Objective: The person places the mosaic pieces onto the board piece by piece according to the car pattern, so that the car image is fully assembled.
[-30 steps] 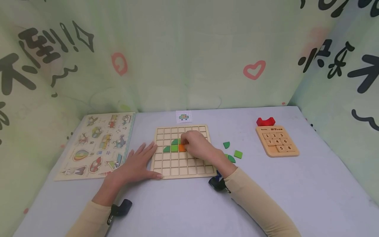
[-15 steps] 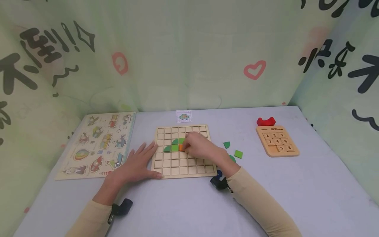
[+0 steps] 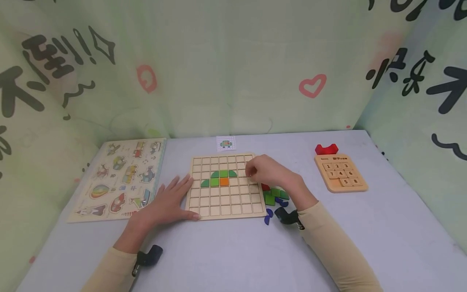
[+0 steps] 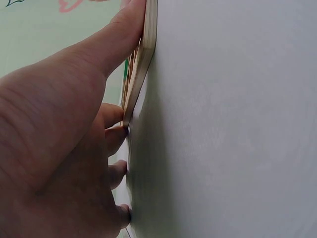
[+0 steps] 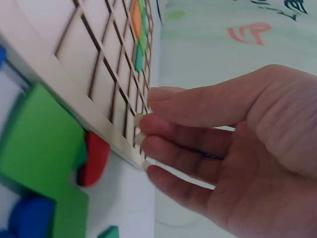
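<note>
grid board [image 3: 224,187] lies flat mid-table, green and orange tiles [image 3: 220,178] seated near its top. my left hand [image 3: 166,202] presses spread against its left edge, steadying it; my right hand [image 3: 268,171] hovers loosely curled, empty, over its right edge beside loose tiles [image 3: 274,196].

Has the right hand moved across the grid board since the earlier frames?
Yes. The right hand has shifted right, off the orange tile it covered, to the grid board's right edge.
</note>
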The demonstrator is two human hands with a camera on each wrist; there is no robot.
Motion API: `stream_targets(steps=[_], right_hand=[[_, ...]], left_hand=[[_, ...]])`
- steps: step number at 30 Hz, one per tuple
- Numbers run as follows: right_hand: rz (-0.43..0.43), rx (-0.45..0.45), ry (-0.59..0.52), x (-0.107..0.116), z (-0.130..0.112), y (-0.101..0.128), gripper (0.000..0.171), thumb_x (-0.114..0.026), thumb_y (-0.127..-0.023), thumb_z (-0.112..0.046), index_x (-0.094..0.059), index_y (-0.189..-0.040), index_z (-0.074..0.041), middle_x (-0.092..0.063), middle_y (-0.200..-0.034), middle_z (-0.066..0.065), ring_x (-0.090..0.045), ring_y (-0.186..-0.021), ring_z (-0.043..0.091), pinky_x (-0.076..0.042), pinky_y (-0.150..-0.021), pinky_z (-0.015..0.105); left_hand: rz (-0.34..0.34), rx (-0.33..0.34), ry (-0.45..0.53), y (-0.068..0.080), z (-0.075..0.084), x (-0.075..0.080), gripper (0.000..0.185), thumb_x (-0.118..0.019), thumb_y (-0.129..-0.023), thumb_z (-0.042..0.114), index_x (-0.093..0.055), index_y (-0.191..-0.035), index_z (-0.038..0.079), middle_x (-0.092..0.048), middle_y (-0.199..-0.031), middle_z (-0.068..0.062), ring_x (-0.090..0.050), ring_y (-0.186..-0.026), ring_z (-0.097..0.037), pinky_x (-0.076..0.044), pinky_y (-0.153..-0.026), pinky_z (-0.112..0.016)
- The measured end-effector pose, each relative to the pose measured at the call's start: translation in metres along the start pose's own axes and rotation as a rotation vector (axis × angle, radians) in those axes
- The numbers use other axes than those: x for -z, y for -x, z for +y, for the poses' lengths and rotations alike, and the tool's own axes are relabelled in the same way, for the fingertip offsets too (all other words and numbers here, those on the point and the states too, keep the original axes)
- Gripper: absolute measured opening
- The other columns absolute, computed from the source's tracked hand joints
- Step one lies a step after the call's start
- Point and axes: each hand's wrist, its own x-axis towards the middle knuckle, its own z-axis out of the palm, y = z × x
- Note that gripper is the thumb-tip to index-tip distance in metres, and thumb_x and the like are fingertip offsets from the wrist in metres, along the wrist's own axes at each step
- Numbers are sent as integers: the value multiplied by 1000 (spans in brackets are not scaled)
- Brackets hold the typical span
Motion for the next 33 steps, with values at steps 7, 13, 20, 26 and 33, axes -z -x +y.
stream_targets(steps=[7,13,20,26,33], right_hand=[[-75,-111,33,11,11,11,5,-70,-83,-3,-67,-85,-7,-59,-78,5,-54,-75,19,-43,-61,27],[-117,-159,62,6,17,12,13,-77,-81,-6,-64,-80,-9,-62,-79,4,-56,-73,18,-46,-61,26],[-83,-191,30,5,20,11,7,-74,-83,-4,-68,-82,-7,-63,-79,5,-55,-74,19,-45,-63,26],[-63,-179,16,4,22,9,8,-72,-83,0,-66,-81,-6,-61,-78,6,-55,-71,19,-44,-60,26],[-51,-108,22,6,20,7,11,-69,-82,5,-64,-81,-5,-59,-76,5,-53,-71,18,-43,-60,25]], left_hand=[[1,-8,-1,-1,-2,-1,122,-74,-69,73,-18,-160,14,-13,-169,-7,-5,-155,-40,-5,-119,-71],[5,-11,-5,-1,-3,-2,122,-73,-69,74,-18,-160,14,-14,-169,-7,-6,-155,-40,-6,-119,-71],[2,-10,-4,-2,-3,-2,122,-73,-68,75,-18,-160,15,-13,-169,-6,-6,-155,-40,-5,-119,-71],[0,-8,-9,-3,-2,-2,123,-73,-68,75,-18,-160,15,-13,-169,-7,-6,-155,-40,-6,-119,-72],[7,-10,-10,0,-1,-1,122,-74,-69,72,-20,-160,13,-14,-168,-9,-7,-155,-42,-6,-118,-72]])
